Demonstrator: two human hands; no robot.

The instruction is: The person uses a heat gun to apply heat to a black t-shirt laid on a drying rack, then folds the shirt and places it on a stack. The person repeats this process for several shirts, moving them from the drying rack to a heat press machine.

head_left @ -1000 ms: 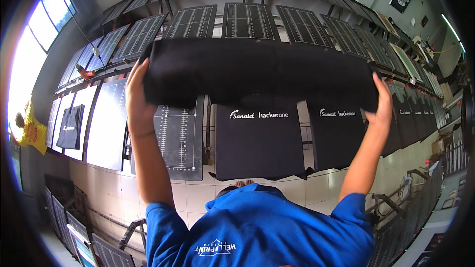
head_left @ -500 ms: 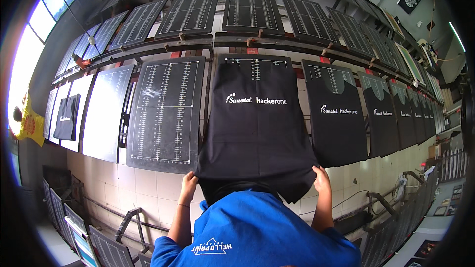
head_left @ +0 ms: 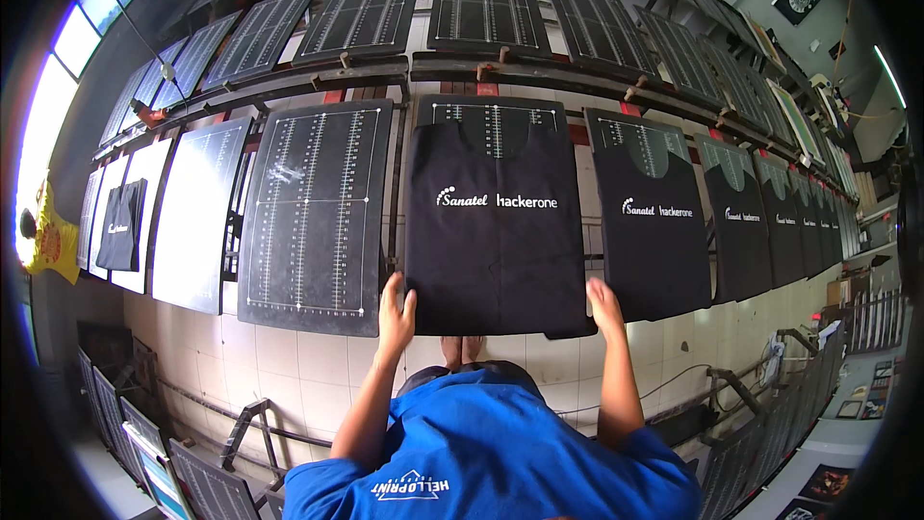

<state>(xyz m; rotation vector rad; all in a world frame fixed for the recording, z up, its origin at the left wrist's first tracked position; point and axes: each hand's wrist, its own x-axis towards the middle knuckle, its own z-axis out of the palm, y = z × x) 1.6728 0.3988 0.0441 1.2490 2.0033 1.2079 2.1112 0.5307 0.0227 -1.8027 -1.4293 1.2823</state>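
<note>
A black cloth piece (head_left: 496,260) with a scooped upper edge and white print lies fairly smooth over the board (head_left: 497,116) in front of me. Whether it is a shirt or a bag I cannot tell. My left hand (head_left: 396,316) is at its lower left edge, thumb and fingers apart, gripping nothing. At the lower right edge is my right hand (head_left: 605,307), fingers extended and holding nothing; whether either hand touches the cloth is unclear. A small dark corner of cloth (head_left: 573,329) sticks out below the board near my right hand.
To the left stands a bare black board (head_left: 308,221) with white ruler markings. Similar printed cloth (head_left: 656,241) covers several boards to the right. A rail (head_left: 289,77) runs behind, with more marked boards beyond. A person in yellow (head_left: 53,241) is at far left.
Both hands have let go of the cloth's lower corners and moved up along its sides. The cloth's flared lower part now lies in against the board, and its scooped top edge shows clearly.
</note>
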